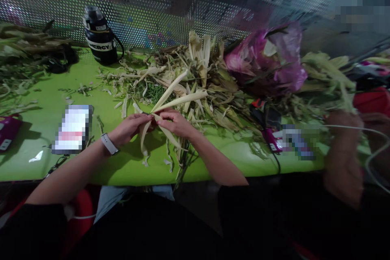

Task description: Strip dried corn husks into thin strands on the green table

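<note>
Pale strips of corn husk (173, 94) fan out from between my two hands, two pointing up and away, others hanging down toward the table's front edge. My left hand (132, 127) pinches the husk strips at their meeting point. From the other side my right hand (176, 123) is closed on the same strips, its fingertips close to the left ones. What lies right under the fingertips is hidden. Behind the hands spreads a heap of dried husks and thin green scraps (210, 73).
On the green table (100, 168) lie a blurred-out phone (73, 130) at left and a power bank (271, 140) with a cable at right. A black bottle (100, 42) and a pink plastic bag (268, 61) stand behind. A co-worker's arm (343, 154) works at right.
</note>
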Available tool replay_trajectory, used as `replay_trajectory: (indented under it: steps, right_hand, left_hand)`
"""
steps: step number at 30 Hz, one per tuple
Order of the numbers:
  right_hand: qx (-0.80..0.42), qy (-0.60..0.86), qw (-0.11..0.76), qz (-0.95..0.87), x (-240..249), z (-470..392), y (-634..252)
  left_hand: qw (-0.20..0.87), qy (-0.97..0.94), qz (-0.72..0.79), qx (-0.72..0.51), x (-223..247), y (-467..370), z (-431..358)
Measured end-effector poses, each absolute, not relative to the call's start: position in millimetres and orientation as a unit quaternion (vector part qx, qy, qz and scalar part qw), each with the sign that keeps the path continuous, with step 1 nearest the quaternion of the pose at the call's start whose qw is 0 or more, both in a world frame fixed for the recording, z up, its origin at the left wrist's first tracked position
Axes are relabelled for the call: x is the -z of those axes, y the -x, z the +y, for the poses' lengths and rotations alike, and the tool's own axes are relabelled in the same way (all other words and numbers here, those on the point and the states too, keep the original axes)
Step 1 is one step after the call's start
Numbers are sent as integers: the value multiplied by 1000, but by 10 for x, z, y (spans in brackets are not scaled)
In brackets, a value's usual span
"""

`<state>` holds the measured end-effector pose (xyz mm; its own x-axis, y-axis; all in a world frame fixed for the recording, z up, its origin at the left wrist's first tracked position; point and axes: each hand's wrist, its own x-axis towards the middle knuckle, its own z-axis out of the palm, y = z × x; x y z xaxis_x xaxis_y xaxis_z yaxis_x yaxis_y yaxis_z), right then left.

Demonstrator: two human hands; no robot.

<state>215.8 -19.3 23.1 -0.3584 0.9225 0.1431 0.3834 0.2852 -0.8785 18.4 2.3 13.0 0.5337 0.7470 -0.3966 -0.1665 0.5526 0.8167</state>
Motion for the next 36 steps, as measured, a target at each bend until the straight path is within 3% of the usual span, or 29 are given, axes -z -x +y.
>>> replay_trajectory:
  steps: [12,18,23,30,36]
  right_hand:
    - [-439,446,418,-659,-346,-274,-2109]
    - [-529,439,433,-583,-246,-241,-2065]
    - [-523,410,407,-627,-198,-226,-2062]
    - [-482,418,345,-689,-211,-247,-2073]
    - [-467,432,362,-682,-196,-262,-2066]
  left_hand:
    - [713,-521,387,-266,-42,-185,12]
    - [702,-555,370,-250,-40,-178,7]
    - [645,-620,369,-252,-17,-99,33]
    - [696,-579,343,-251,-90,-114,15]
    - [657,-577,413,-253,-77,-124,-5]
